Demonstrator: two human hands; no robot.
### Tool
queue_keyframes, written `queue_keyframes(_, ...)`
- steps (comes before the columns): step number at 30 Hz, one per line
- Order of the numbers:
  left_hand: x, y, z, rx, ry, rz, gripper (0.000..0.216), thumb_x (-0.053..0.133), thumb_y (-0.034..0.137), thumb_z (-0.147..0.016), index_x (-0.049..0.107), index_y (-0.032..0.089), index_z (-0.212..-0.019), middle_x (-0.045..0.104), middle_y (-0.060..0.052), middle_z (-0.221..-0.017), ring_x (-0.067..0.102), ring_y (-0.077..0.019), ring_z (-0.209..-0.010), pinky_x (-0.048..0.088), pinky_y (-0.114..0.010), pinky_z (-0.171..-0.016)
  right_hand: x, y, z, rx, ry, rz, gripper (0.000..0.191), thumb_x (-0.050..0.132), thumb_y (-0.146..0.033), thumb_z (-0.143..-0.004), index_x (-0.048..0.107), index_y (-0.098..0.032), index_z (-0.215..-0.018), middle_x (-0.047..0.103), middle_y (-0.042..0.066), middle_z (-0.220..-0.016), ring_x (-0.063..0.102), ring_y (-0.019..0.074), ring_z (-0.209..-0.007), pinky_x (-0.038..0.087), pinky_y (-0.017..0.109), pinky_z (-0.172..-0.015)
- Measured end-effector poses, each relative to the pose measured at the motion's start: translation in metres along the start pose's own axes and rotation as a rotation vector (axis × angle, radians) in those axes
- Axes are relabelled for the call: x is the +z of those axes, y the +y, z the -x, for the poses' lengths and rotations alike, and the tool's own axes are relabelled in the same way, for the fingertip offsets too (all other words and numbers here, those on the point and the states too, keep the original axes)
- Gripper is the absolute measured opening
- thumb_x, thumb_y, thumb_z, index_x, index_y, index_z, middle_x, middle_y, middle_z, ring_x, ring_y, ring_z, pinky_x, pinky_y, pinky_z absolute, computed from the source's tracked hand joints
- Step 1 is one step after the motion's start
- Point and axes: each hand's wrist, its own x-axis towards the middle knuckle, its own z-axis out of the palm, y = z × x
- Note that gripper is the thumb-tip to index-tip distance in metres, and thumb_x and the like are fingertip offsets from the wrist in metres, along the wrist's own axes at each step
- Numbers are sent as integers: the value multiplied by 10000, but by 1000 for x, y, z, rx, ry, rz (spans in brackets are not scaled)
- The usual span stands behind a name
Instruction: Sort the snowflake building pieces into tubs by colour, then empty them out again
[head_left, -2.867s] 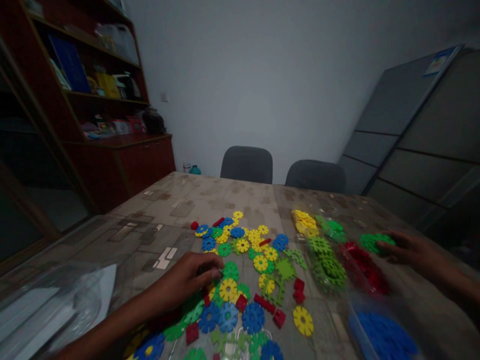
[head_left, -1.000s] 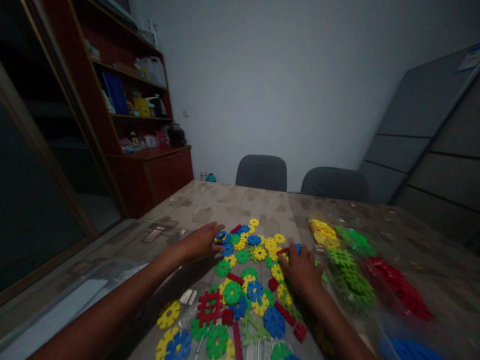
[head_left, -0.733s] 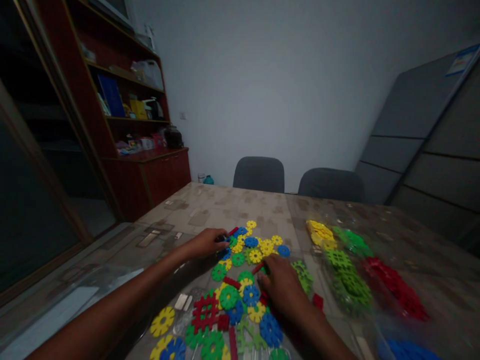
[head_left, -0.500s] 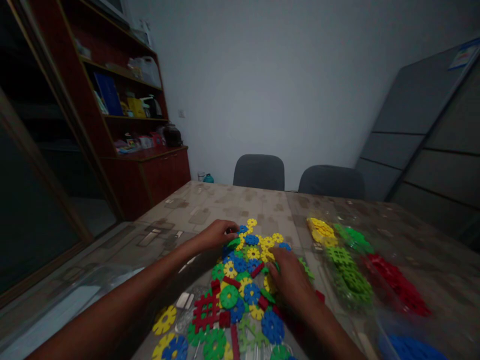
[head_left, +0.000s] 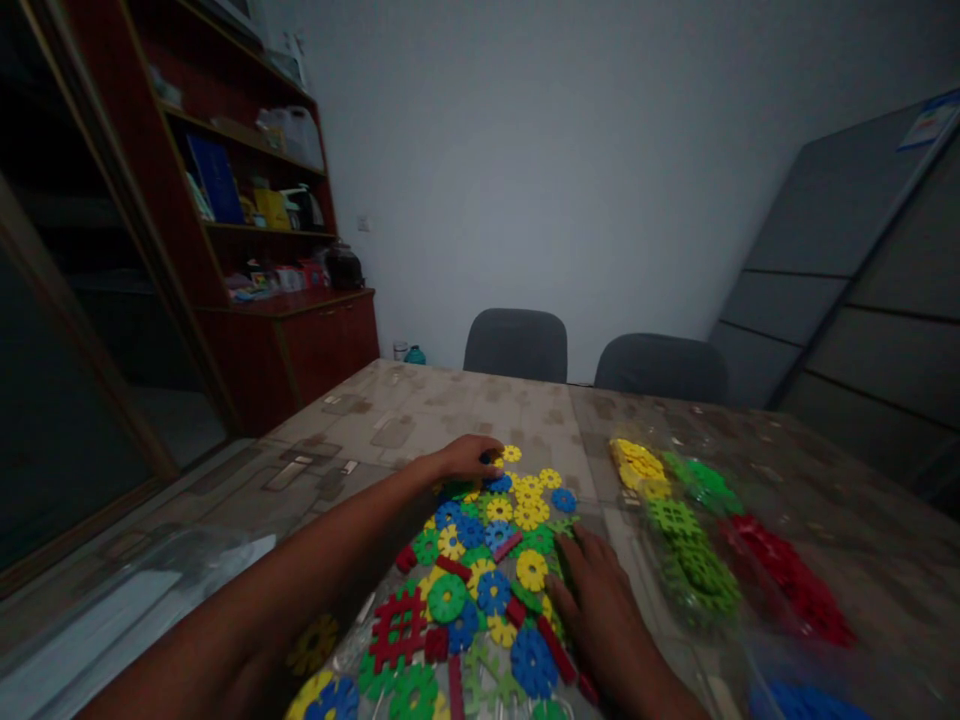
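A pile of flat plastic snowflake building discs in yellow, blue and green [head_left: 493, 590] lies on the patterned table. Over its far left edge reaches my left hand [head_left: 471, 457], fingers curved and apart, beside a yellow disc [head_left: 511, 453]; a small blue piece shows partly under the fingers. Along the right edge of the pile rests my right hand [head_left: 600, 595], fingers spread and touching the pieces, gripping none that I can see. A red lattice piece [head_left: 400, 627] and several red bars [head_left: 555, 648] lie among the discs.
At the right stand clear containers with yellow discs [head_left: 640, 462], light green lattice pieces [head_left: 691, 550], green pieces [head_left: 712, 485], red pieces [head_left: 791, 580] and blue pieces [head_left: 814, 702]. A clear plastic container [head_left: 217, 555] sits at the left. Two grey chairs [head_left: 516, 345] stand behind the table.
My left hand has moved slightly right and away along the far edge. My right hand has come back nearer and lower, uncovering yellow and green discs.
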Motion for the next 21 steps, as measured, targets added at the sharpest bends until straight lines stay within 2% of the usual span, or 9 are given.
queue_keyframes(4,-5,15,34,85,-89,115,293,691,296,-866,652,162,-1123,704,-49,-1097,654,-216,-995,510,-324,-896,10,3,1,-115,53,-157,454,507,-205,-887,587,-113,-1325,528,174,-1426,464,298,-1328,365,443,-1108)
queue_keyframes(7,-12,24,60,112,-74,180,318,666,305,-848,663,173,-1138,716,-42,-1139,654,-213,-1019,487,-259,-886,8,2,-1,-123,105,-226,418,472,-255,-920,601,-142,-1300,544,144,-1418,484,269,-1313,383,419,-1094)
queue_keyframes(10,-20,19,74,60,17,184,337,577,354,-885,652,162,-1151,708,-70,-1147,647,-226,-1018,479,-285,-888,-3,-5,-13,-62,105,-192,408,441,-255,-945,600,-132,-1299,556,141,-1405,482,256,-1312,355,384,-1109)
queue_keyframes(14,-23,-1,81,-68,139,104,427,591,334,-827,624,98,-1182,654,-171,-1221,574,-333,-1119,411,-425,-979,-14,-16,-52,27,109,-135,461,457,-265,-950,539,-75,-1362,480,212,-1451,411,327,-1356,324,432,-1111)
queue_keyframes(16,-21,-6,83,-93,126,88,441,598,328,-812,626,89,-1181,666,-178,-1191,592,-341,-1076,425,-439,-951,-14,-19,-73,76,104,-116,490,458,-293,-963,503,-49,-1386,436,256,-1468,379,359,-1373,328,469,-1096)
queue_keyframes(18,-17,-5,87,-80,86,102,419,594,341,-826,636,115,-1176,691,-142,-1152,622,-304,-1019,456,-395,-907,-12,-21,-87,100,81,-103,477,468,-315,-973,518,-46,-1364,471,272,-1428,411,365,-1347,349,499,-1071)
queue_keyframes(21,-14,4,94,-23,6,163,363,571,374,-874,655,166,-1159,724,-70,-1096,651,-234,-959,488,-301,-836,-7,-24,-92,48,20,-93,330,547,-343,-957,632,-125,-1189,612,162,-1279,546,300,-1212,420,500,-1005)
